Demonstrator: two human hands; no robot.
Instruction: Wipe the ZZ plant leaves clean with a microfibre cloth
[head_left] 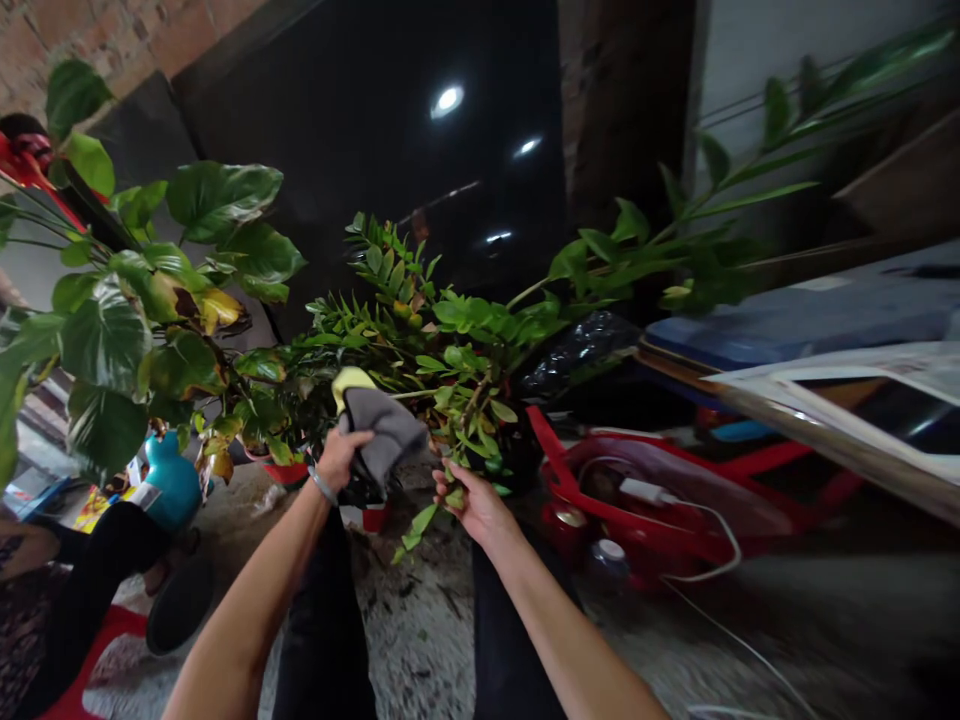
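Note:
My left hand (337, 462), with a band at the wrist, is closed around a grey cloth (390, 435) with a yellow side showing at its top. My right hand (474, 505) pinches the green leaves of a stem (424, 520) that hangs down between my hands. Right in front of both hands grows a bushy potted plant (465, 340) with small glossy leaves and long arching stems. Its base is partly hidden by foliage and the cloth.
At left stands a large-leaved plant (112, 330) with some yellowed leaves. A turquoise gourd-shaped object (171, 480) is near a seated person's dark-trousered leg (105, 565). On the right are a red plastic frame (660, 490) with a white cable (731, 540) and a stacked blue panel (810, 305).

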